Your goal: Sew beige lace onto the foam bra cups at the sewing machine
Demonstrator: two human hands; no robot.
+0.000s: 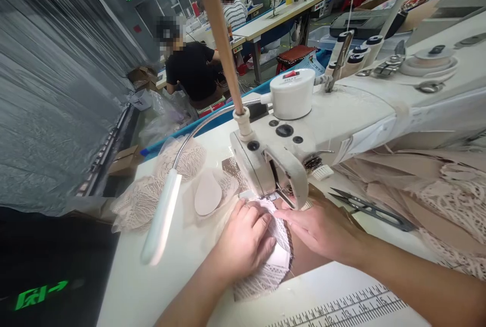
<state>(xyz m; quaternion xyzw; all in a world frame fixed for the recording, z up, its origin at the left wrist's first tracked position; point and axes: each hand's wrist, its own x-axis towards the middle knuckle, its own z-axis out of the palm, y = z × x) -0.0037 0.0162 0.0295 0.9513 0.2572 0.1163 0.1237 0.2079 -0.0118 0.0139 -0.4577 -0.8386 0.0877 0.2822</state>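
Note:
A white lace piece [276, 269] lies under the head of a sewing machine [261, 160], its upper end at the presser foot. My left hand [246, 238] rests on this lace with bent fingers, holding it against the table. From the other side my right hand [322, 223] grips the lace edge between its fingertips, close to the needle area; the machine's frame partly hides these fingers. Smooth brown fabric [309, 256] lies beneath my right hand and along the lace edge. The needle tip itself is too small to make out.
A lit lamp [161, 220] on a bendable neck hangs at the left. Behind it lie lace cups [140, 198] and a beige oval pad [208, 194]. Thread snips [374, 209] and heaped lace fabric [451, 190] are at right. A printed ruler [341, 312] marks the front. Two people sit beyond.

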